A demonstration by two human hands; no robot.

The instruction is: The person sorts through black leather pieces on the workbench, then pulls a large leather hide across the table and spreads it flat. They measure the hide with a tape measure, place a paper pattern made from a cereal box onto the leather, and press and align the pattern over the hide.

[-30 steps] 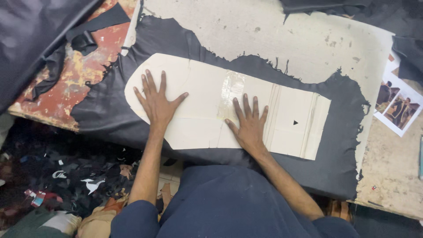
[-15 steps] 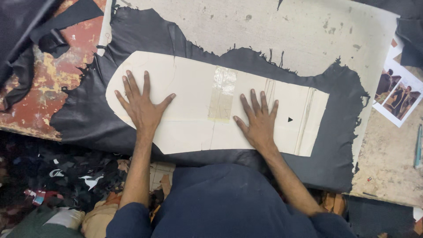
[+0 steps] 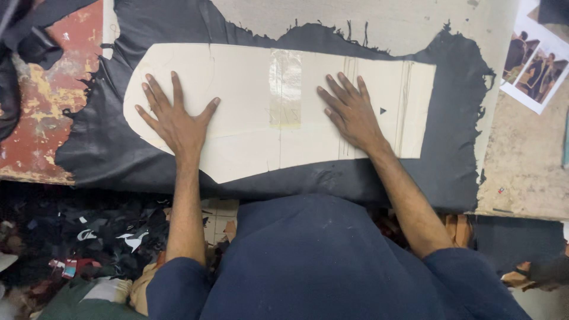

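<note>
A long cream paper pattern (image 3: pixel 249 89), rounded at its left end and taped across the middle, lies flat on a black leather hide (image 3: pixel 456 148) spread over the worktable. My left hand (image 3: pixel 178 121) presses flat on the pattern's left part, fingers spread. My right hand (image 3: pixel 349 112) lies flat on the right part, beside several pencil lines and a small black triangle mark. Neither hand holds anything.
The table top (image 3: pixel 527 160) is worn and pale at the right, with a printed photo (image 3: pixel 536 68) lying there. At the left the surface (image 3: pixel 41 112) is red with peeling paint. Dark scraps (image 3: pixel 89 237) litter the floor below the table's edge.
The pattern now lies level across the hide, and both hands have slid with it, staying flat on the paper. The view has moved closer.
</note>
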